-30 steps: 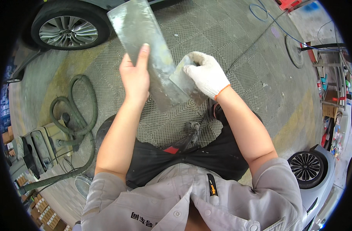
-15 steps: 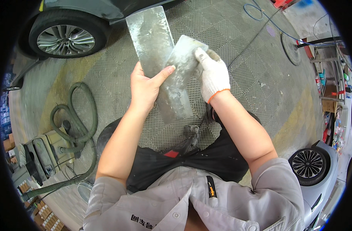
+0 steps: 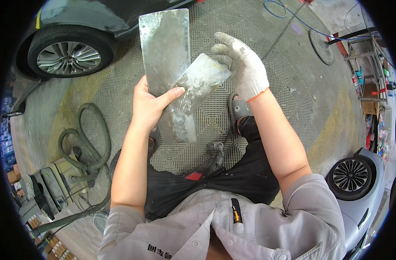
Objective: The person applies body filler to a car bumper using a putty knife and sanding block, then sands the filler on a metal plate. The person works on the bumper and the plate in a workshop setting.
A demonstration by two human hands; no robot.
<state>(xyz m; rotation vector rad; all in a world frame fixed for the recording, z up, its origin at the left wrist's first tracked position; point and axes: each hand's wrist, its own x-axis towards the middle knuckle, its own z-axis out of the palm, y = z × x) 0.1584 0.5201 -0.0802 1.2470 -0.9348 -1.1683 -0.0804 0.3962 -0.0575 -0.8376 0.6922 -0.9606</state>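
Observation:
My left hand, bare, is closed on two flat grey scuffed plates, thumb pressed on top. The long rectangular plate stands away from me, its lower end below my hand. A shorter plate lies slantwise across its front, one corner pointing right. My right hand, in a white knit glove with an orange cuff edge, is open beside that corner. Its fingers are slightly bent and nothing is in them; whether a fingertip touches the corner, I cannot tell.
A dark car with a wheel stands far left. A thick green hose runs to a boxy machine on the left. A silver car part with a wheel is near right. A blue hose crosses the gridded floor.
My right hand has let go of the shorter plate and moved slightly right, its fingers opening. My left hand has shifted a little left and nearer, tilting the long plate more upright.

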